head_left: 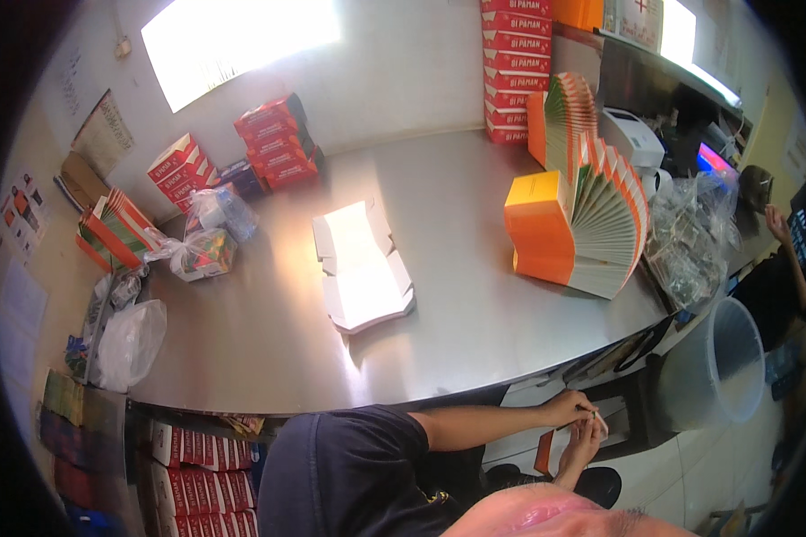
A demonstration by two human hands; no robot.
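To the right of my dark sleeve, below the table's front edge, my left hand (568,409) and my right hand (582,445) are close together. Both have their fingers closed around something small and pale that I cannot make out. A flat orange-brown piece (544,454) shows beside the right hand. On the metal table (457,242) lies an unfolded white cardboard box (364,268), open side up, apart from both hands. Fanned stacks of orange and green folded boxes (591,215) stand at the table's right, topped by a yellow-orange one (537,201).
Red boxes stand in a tall stack (517,76) at the back and in smaller stacks (278,143) at the back left. Plastic bags (210,251) lie on the left. A clear plastic bin (721,362) stands at the right, near another person's arm (790,259). Red boxes (206,488) fill a shelf below.
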